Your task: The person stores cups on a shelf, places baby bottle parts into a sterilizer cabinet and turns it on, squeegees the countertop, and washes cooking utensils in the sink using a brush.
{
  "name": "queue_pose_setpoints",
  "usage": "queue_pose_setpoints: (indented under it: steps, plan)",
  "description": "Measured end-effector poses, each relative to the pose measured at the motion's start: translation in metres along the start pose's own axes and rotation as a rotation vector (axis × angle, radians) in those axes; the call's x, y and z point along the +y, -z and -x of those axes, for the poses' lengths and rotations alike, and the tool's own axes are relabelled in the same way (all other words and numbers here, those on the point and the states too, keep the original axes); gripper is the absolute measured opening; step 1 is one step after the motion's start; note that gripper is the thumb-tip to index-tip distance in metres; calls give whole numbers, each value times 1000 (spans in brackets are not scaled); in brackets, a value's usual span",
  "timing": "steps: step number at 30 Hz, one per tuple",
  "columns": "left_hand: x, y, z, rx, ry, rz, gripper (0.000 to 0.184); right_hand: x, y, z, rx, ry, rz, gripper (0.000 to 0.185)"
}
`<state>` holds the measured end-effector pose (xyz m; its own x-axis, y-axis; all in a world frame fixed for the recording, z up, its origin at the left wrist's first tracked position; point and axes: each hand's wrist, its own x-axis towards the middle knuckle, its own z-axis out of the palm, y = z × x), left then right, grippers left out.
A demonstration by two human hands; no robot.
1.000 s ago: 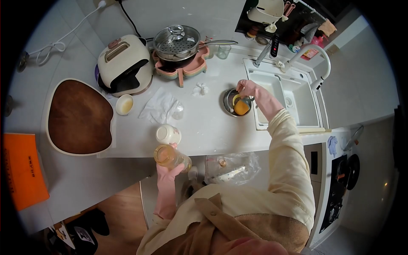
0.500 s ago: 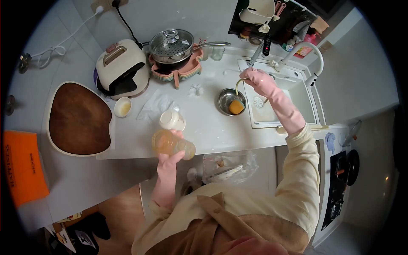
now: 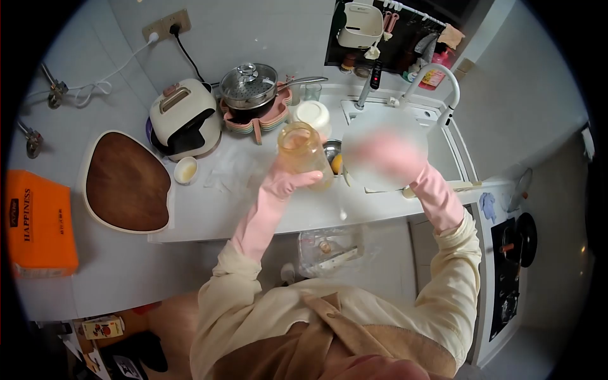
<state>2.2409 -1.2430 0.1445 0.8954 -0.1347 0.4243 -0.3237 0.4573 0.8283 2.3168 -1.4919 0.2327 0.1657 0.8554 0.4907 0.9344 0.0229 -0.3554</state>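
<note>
"Report on my left hand (image 3: 286,179)?"
"Gloved in pink, its fingers are closed around the glass jar (image 3: 310,159), which I hold above the worktop (image 3: 206,218), mouth tilted up."

"And my right hand (image 3: 389,152)?"
"Motion blur covers it, near the sink (image 3: 445,152); I cannot tell whether its fingers are wide, narrow or gripping anything."

"Where is the metal bowl (image 3: 332,149)?"
"Between my hands, partly hidden, with an orange item (image 3: 337,164) inside. A white container (image 3: 311,115) shows just beyond the jar's rim; contact with it I cannot confirm."

"Left side of the worktop?"
"A small bowl (image 3: 185,171) holding something yellowish sits right of the brown board (image 3: 126,182). Farther back, a lidded pan (image 3: 249,92) rests on stacked pink trays (image 3: 273,119)."
</note>
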Motion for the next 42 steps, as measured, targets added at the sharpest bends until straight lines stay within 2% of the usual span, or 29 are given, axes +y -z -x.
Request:
queue_pose_setpoints:
  steps: [4, 7, 8, 11, 16, 20, 22, 24, 26, 29, 33, 36, 40, 42]
  plan:
    - [-10, -18, 10, -119, 82, 145, 80, -23, -9, -5, -10, 197, 455, 21]
    - [-8, -25, 22, -90, 125, 205, 79, -34, -14, -10, -41, 287, 539, 27]
    - [-11, -25, 23, -74, 111, 187, 77, -28, -20, -4, -87, 239, 595, 29]
    - [-17, -23, 29, -37, 84, 160, 74, -29, -31, -2, 15, 347, 661, 29]
    - [-14, -21, 33, -20, 113, 230, 74, -37, -36, -10, 13, 215, 462, 26]
    - [-21, 6, 42, -98, 255, 357, 74, -31, -36, -18, 7, 190, 297, 22]
    - [-16, 1, 42, -66, 241, 341, 74, -37, -38, -18, -57, 13, 320, 18]
    - [-15, -1, 43, -47, 221, 344, 75, -42, -35, -23, -98, -10, 398, 14]
    - [-11, -9, 44, -8, 204, 353, 73, -46, -31, -34, -113, 118, 527, 10]
    - [-1, -28, 42, 34, 183, 338, 69, -51, -39, -38, -222, -58, 655, 8]
    - [-4, -30, 37, -23, 90, 287, 75, -51, -48, -41, -131, -111, 653, 10]
    - [0, -27, 38, -45, -38, 216, 82, -56, -47, -45, -109, -53, 526, 14]
    - [-12, -8, 87, 113, -179, 82, 86, -68, -54, -65, -17, 213, 327, 28]
    - [11, -15, 121, 238, -214, 58, 85, -84, -71, -78, -3, 321, 164, 35]
